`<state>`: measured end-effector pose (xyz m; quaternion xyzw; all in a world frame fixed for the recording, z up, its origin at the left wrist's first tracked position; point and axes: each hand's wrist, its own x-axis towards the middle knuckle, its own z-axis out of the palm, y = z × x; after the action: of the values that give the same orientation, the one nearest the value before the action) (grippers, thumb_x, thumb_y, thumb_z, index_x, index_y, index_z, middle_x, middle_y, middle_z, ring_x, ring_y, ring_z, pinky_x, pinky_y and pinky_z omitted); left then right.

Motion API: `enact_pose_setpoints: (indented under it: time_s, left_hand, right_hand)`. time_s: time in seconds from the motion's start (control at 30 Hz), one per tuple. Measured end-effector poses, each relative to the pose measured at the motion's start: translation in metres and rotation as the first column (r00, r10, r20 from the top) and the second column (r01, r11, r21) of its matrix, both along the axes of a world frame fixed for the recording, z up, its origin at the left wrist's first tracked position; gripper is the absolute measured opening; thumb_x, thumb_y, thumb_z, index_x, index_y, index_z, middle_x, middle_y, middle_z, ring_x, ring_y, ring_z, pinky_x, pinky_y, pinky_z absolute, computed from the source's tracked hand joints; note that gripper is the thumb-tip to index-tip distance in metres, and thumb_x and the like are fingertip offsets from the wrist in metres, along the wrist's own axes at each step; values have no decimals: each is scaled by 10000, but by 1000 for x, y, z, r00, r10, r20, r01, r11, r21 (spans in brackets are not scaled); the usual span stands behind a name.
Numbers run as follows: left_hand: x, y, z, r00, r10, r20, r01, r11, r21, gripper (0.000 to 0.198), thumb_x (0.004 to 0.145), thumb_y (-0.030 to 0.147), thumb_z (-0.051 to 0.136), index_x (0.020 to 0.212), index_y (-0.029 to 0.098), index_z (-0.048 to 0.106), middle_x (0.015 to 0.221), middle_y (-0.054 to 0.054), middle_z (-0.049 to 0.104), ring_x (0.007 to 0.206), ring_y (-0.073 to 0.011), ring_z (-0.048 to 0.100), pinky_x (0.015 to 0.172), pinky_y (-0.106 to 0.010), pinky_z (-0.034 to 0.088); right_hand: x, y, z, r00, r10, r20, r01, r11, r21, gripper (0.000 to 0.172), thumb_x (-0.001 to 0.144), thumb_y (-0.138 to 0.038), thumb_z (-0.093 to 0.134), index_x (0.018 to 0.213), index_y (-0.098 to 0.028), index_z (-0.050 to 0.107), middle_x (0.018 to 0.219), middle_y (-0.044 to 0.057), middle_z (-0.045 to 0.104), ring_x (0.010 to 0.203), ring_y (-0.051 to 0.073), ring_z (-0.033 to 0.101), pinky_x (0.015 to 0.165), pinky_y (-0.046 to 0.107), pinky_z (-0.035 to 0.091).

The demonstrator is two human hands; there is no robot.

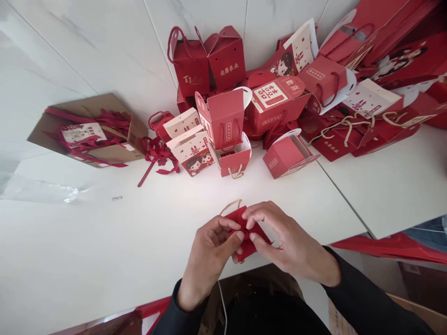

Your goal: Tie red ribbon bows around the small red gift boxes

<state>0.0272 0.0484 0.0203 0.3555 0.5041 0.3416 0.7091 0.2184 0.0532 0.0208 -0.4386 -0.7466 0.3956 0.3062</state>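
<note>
Head view, fingers [259, 214] on red box [247, 250]; ribbons [117, 122] in carton [138, 133]

Wht tbl [104, 242] w/ grey-veined wht wall [118, 60] bhd

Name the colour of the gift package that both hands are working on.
Red; the gift package shows best in the head view.

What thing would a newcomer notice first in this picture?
Most likely the crowd of red boxes, piled along the back of the white table. Next, the left hand and right hand, meeting at a small red packet near the front edge. Toward the left sits an open cardboard box with dark red ribbons inside.
</note>
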Motion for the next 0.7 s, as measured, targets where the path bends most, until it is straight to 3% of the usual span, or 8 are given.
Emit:
enact_pose_setpoints:
  time_s: [0.1,0.23,0.3,0.37,0.47,0.6,0.7]
  left_hand:
    - [2,-3,-1,991,6,-130,3,998,66,168,816,276,735,899,165,640,747,-8,684,598,-114,592,539,-241,502]
    - [7,-10,-8,921,96,-379,36,944,327,132,857,165,635,975,200,681,868,-14,724,701,-123,651,608,-231,541]
    - [10,-14,-14,854,202,-479,83,857,509,201,866,87,592,985,223,679,882,6,717,699,-106,657,620,-209,547]
    - [13,-18,-20,779,328,-534,152,727,669,262,870,23,567,993,231,666,897,13,700,719,-93,667,640,-183,551]
    - [17,-22,-27,691,468,-550,232,578,783,285,899,-5,562,1068,210,639,933,-7,694,781,-94,694,713,-169,570]
    - [19,-26,-32,638,564,-524,255,488,835,275,929,30,592,1163,173,610,1064,-76,677,924,-134,697,754,-196,583]
    - [17,-28,-33,577,639,-509,213,484,849,220,912,64,645,1108,160,613,1070,-99,625,949,-159,665,717,-221,574]
  right_hand:
    - [-2,2,1,999,30,-34,-33,996,-77,373,899,-38,540,1199,-260,532,1213,32,651,1108,181,622,941,325,498]
    - [-6,4,-1,1000,11,-27,-16,982,-190,353,911,-53,547,1190,-268,569,1095,-3,702,992,165,664,906,316,514]
    - [-7,4,-2,1000,-9,-24,3,967,-254,312,920,-79,568,1170,-264,587,1047,-10,705,913,156,665,856,304,530]
    - [-7,4,-2,998,-7,-61,-12,947,-320,277,941,-117,576,1181,-255,590,1033,-7,707,883,152,668,830,294,543]
    - [-5,5,-2,988,-17,-155,-47,917,-396,220,1026,-219,509,1226,-248,596,1171,23,708,1028,161,674,894,285,545]
    - [-1,8,-3,991,11,-134,-62,921,-386,237,1065,-288,470,1221,-269,647,1266,19,693,1127,167,657,929,273,516]
    - [2,10,-3,997,28,-67,-51,927,-372,158,1030,-289,547,1107,-260,681,1134,5,719,1028,164,673,882,270,507]
